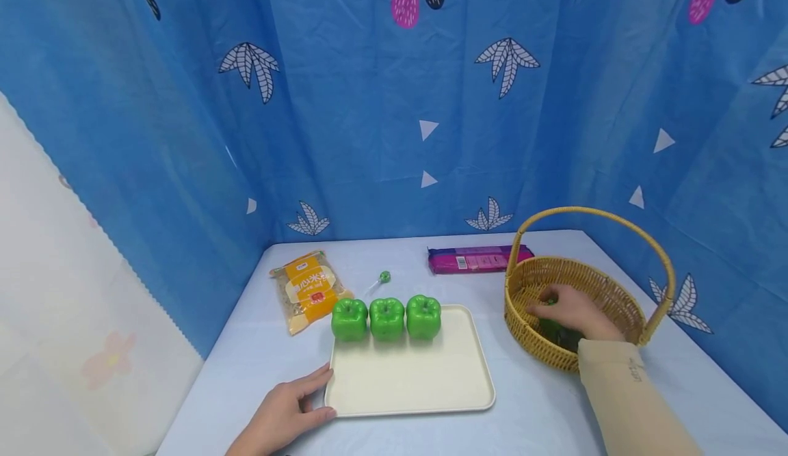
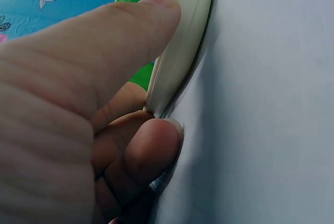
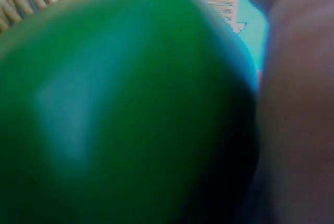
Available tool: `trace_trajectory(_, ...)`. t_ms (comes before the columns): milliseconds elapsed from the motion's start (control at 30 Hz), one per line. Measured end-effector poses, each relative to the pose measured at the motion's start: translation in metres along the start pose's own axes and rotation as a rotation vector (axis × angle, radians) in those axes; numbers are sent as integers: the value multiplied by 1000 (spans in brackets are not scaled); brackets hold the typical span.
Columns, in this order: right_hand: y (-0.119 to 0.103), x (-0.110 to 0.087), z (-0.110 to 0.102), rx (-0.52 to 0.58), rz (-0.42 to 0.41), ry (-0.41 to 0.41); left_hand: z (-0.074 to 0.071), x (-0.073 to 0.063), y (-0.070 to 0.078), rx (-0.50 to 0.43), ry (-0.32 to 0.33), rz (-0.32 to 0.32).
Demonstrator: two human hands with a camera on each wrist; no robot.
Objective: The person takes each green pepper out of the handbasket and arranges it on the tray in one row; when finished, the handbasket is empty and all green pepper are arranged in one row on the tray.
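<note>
Inside the wicker basket (image 1: 535, 357) at the right, my right hand (image 1: 575, 309) grips a green bell pepper (image 1: 550, 327) with curled fingers, which partly cover it. A glossy green pepper (image 3: 120, 104) fills much of the right wrist view, blurred, beside the hand. My left hand (image 1: 286, 405) rests at the left edge of a cream tray (image 1: 409, 381); its thumb and forefinger touch the rim near the front corner, as the left wrist view also shows. Three green bell peppers (image 1: 386, 319) stand in a row along the tray's back edge.
Behind the tray lie an orange-labelled grain bag (image 1: 312, 288) and a green lollipop (image 1: 384, 277). A purple packet (image 1: 470, 260) lies at the back, left of the basket's tall arched handle (image 1: 594, 211). Blue curtains (image 1: 394, 135) stand behind the table and along its sides.
</note>
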State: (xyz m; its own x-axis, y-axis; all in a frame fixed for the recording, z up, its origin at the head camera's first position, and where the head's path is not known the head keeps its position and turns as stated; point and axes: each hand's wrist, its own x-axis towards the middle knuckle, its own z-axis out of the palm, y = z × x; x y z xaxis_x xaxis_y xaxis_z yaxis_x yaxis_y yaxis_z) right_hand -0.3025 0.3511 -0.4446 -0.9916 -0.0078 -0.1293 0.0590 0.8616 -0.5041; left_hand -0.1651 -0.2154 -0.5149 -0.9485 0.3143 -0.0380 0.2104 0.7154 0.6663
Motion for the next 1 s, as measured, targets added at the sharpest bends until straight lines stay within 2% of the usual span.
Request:
trace_trajectory(67,0,-1,1,1,2,-19,0,0,0,-2,-2,2)
trace_trajectory(267,1,-2,1,-10,26,-4,0,0,0,0,-1,7)
trace_trajectory(433,1,0,-1,17,38,67,0,0,0,0,-5,1)
trace_trajectory(667,-2,0,0,33,-1,193,0,0,0,-4,-3,0)
trace_trajectory(1000,-4,-1,1,59,-14,239,0,0,-1,-7,2,6)
